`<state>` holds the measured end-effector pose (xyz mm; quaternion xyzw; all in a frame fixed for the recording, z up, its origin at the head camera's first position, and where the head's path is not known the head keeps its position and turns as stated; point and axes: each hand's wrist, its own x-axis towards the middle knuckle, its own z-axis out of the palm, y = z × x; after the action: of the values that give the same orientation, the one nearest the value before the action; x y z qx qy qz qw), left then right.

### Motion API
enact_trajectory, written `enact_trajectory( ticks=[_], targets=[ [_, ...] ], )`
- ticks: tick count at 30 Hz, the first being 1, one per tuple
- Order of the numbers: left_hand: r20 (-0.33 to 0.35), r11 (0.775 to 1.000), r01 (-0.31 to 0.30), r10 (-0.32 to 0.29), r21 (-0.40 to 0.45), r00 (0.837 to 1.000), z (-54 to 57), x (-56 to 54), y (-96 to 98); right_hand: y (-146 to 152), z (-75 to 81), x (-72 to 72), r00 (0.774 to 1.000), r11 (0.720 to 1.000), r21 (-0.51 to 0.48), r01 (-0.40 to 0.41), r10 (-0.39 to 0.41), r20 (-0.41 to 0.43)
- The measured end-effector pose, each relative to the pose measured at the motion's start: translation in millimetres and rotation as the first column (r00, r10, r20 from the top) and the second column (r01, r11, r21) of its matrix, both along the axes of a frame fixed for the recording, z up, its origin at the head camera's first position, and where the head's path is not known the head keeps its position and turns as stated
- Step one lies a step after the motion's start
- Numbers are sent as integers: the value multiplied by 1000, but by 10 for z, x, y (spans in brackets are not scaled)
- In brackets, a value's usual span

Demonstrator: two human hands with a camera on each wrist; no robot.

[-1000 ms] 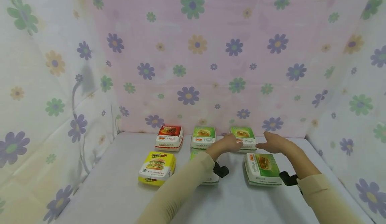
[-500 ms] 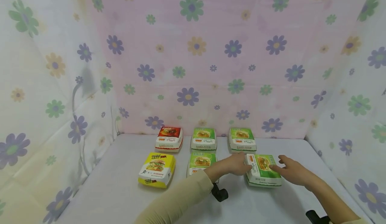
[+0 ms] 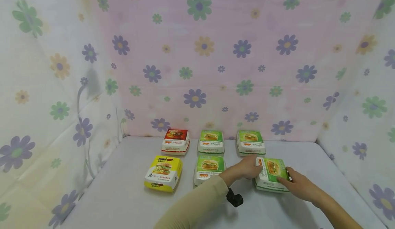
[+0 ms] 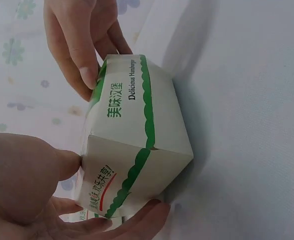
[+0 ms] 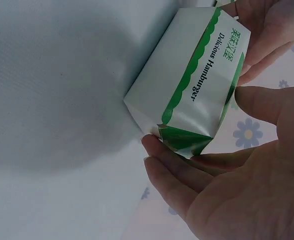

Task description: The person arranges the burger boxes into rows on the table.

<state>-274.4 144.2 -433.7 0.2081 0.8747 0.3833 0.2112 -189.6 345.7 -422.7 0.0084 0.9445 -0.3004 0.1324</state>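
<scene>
A green-and-white hamburger box sits at the front right of the group, held from both sides. My left hand grips its left side, and my right hand holds the right. In the left wrist view the left thumb presses the upper edge of the box, while the fingers spread along its side wall. The right wrist view shows the right thumb at the top edge and the fingertips against the lower side of the box. One corner flap looks creased there.
Behind stand a red box and two green boxes, one in the middle and one at right. In front are a yellow box and a green box, partly hidden by the left sleeve. Flowered cloth encloses the white table.
Both hands have come back from the rear right box to the front right one. Over the last half second the right hand's fingers have closed in on its side.
</scene>
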Motion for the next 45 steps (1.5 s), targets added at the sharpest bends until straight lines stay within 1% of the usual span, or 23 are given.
enact_trajectory(
  ticks=[3,7,11,14,16,19,20,22,24,27,29,31,34,36,38,42,45],
  targets=[
    [1,1000,0,0,-16,1000,-1,-4,14,3,-6,8,1000,1000,3,4,-5,22],
    [2,1000,20,-20,-16,1000,1,-20,2,14,14,22,999,1000,-10,-3,3,47],
    [-29,996,16,-19,-92,999,-5,-20,-16,-3,10,-3,999,1000,-6,-12,13,47],
    [-70,984,19,-32,-179,997,-10,1,-38,-15,-7,-52,999,1000,0,-28,28,24],
    [-59,974,30,-44,-224,997,-14,27,-56,-14,-10,-87,999,999,-15,-38,38,15],
    [-19,951,73,-83,-302,996,-8,82,-78,6,-4,-137,997,995,-62,-76,77,3],
    [1,944,89,-93,-318,996,-3,105,-82,16,0,-152,996,992,-84,-93,94,3],
    [39,938,117,-110,-325,993,5,150,-84,36,7,-179,992,984,-122,-127,128,0],
    [58,937,131,-119,-323,991,18,189,-83,53,12,-204,988,978,-145,-150,152,2],
    [77,939,136,-117,-315,990,37,223,-86,62,39,-223,985,972,-164,-169,173,10],
    [86,939,132,-110,-318,990,54,224,-92,63,73,-217,984,973,-152,-171,175,11],
    [92,939,139,-116,-315,989,77,210,-111,70,113,-196,984,977,-124,-175,175,-8],
    [97,944,148,-125,-296,987,113,166,-139,102,167,-122,986,985,-61,-162,159,-55],
    [102,954,147,-125,-261,987,138,127,-156,123,202,-57,985,989,-4,-145,144,-91],
    [113,965,136,-112,-225,987,148,89,-172,123,216,16,986,991,46,-126,130,-105],
    [164,985,111,-88,-135,982,130,27,-213,64,203,146,990,989,102,-106,114,-77],
    [205,991,98,-78,-88,976,104,3,-237,2,168,209,994,991,89,-95,99,-41]
  ],
)
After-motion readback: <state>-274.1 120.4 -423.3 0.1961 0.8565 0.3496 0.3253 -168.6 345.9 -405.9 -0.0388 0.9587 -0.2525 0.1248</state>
